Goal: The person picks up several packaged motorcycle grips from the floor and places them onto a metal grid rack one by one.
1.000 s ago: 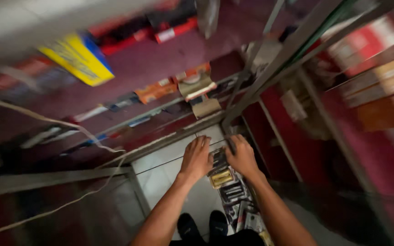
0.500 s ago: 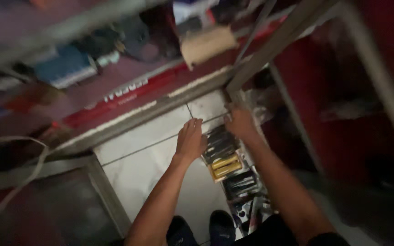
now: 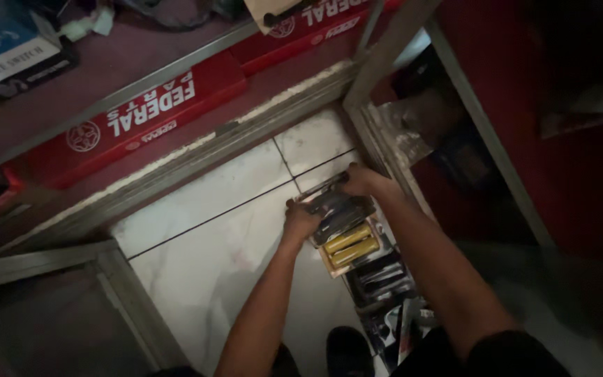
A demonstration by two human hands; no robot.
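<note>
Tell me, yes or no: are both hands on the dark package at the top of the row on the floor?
Yes: the left hand and right hand grip opposite ends of the dark package.

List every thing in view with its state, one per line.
Left hand: gripping the near end of the dark pack.
Right hand: gripping its far end.
Dark pack: held flat over the row.
Yellow grips pack: lying on the floor.
Red box: closed, on the shelf.

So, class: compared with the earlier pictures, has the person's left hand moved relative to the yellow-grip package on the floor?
Yes. The left hand was flat on the white floor tile left of the yellow-grip package; now it grips the dark package just above it.
</note>
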